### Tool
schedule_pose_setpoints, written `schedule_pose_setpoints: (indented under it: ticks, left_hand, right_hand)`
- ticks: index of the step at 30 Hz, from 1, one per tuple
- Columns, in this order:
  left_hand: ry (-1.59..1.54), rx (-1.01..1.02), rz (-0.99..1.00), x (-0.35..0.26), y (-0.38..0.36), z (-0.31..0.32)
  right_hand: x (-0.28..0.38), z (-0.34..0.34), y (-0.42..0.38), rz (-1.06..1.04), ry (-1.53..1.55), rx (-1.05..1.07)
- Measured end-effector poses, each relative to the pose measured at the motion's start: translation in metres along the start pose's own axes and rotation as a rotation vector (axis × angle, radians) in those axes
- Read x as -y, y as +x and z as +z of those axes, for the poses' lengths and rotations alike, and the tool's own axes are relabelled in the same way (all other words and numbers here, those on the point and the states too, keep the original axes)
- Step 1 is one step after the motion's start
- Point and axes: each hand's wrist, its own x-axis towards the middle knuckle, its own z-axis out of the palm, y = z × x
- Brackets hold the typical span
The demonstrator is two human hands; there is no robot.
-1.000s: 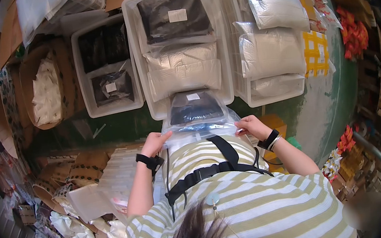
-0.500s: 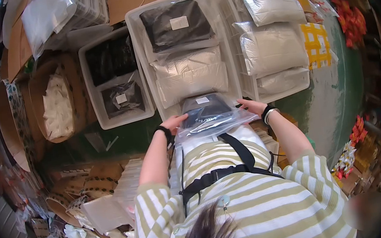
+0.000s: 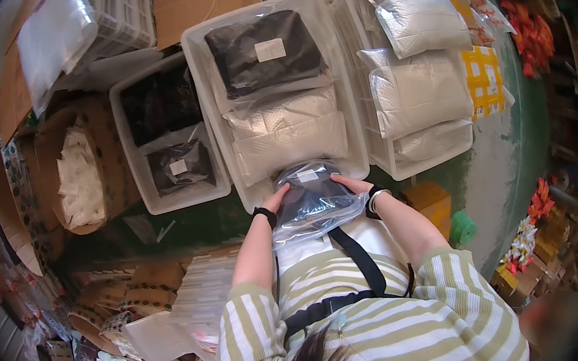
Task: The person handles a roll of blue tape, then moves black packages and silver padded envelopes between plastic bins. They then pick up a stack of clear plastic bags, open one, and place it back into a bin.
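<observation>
A clear plastic bag (image 3: 316, 209) with a folded black item inside and a white label (image 3: 308, 176) is against my waist, at the near end of the middle bin. My left hand (image 3: 276, 199) grips its left side, thumb on top. On the opposite side, my right hand (image 3: 353, 184) grips it with the thumb near the label; the fingers underneath are hidden on both hands. The bag's loose, wrinkled end hangs towards me. Just beyond, the white plastic bin (image 3: 199, 83) holds silvery padded packages (image 3: 287, 137) and a larger black bagged package (image 3: 267, 64).
To the left, a smaller white bin (image 3: 162, 204) contains black bagged items, beside a cardboard box (image 3: 108, 141) of white pieces. A right-hand bin (image 3: 437, 155) is stacked with silver packages. Near my right arm are a yellow-brown box (image 3: 431, 206) and a green roll (image 3: 462, 228).
My right hand has moved inward from the bag's edge onto its side. Both hands and the bag sit slightly lower in view, with the bag's loose end bunched more.
</observation>
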Motion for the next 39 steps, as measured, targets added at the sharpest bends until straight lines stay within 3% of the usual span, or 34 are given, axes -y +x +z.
schedule_pose_setpoints:
  ticks: [2, 6, 8, 12, 15, 18, 22, 27, 31, 32, 35, 37, 38, 39]
  left_hand:
    - [-0.067, -0.077, 0.05, -0.012, -0.032, 0.011]
    - [-0.007, -0.207, -0.001, 0.013, 0.023, -0.003]
    - [0.018, -0.243, -0.022, 0.012, 0.029, -0.003]
    - [0.138, -0.384, -0.077, -0.049, -0.05, 0.033]
    - [0.181, -0.293, -0.065, -0.064, -0.076, 0.04]
    - [0.094, -0.243, -0.064, -0.068, -0.089, 0.044]
    - [-0.067, -0.132, -0.092, -0.085, -0.128, 0.055]
    - [-0.194, -0.097, -0.016, -0.068, -0.124, 0.048]
    - [-0.298, -0.037, -0.022, -0.085, -0.168, 0.059]
    - [-0.303, -0.135, 0.01, -0.077, -0.172, 0.064]
    - [-0.27, -0.181, 0.093, -0.085, -0.22, 0.077]
    - [-0.297, -0.222, 0.197, -0.068, -0.229, 0.078]
    - [-0.321, -0.211, 0.263, -0.065, -0.24, 0.078]
    - [-0.328, -0.219, 0.301, -0.06, -0.245, 0.075]
  right_hand:
    - [0.003, 0.003, 0.007, 0.008, 0.013, -0.013]
    - [0.012, -0.008, 0.043, -0.133, -0.242, -0.13]
    - [0.015, -0.012, 0.05, -0.061, -0.221, -0.117]
    - [0.021, 0.001, 0.039, -0.045, -0.245, -0.157]
    - [0.008, -0.017, 0.064, -0.079, -0.316, -0.176]
    - [0.017, 0.007, 0.032, -0.112, -0.437, -0.279]
    - [0.021, 0.015, 0.013, 0.0, -0.282, -0.176]
    - [0.021, 0.021, -0.004, 0.075, -0.103, -0.087]
    - [0.022, 0.028, -0.026, 0.017, -0.224, -0.19]
    - [0.016, 0.016, -0.02, 0.007, -0.321, -0.238]
    - [0.026, 0.049, -0.074, -0.185, -0.421, -0.19]
    - [0.019, 0.053, -0.086, -0.335, -0.624, -0.378]
    - [0.022, 0.061, -0.099, -0.404, -0.615, -0.285]
    - [0.024, 0.075, -0.111, -0.44, -0.666, -0.356]
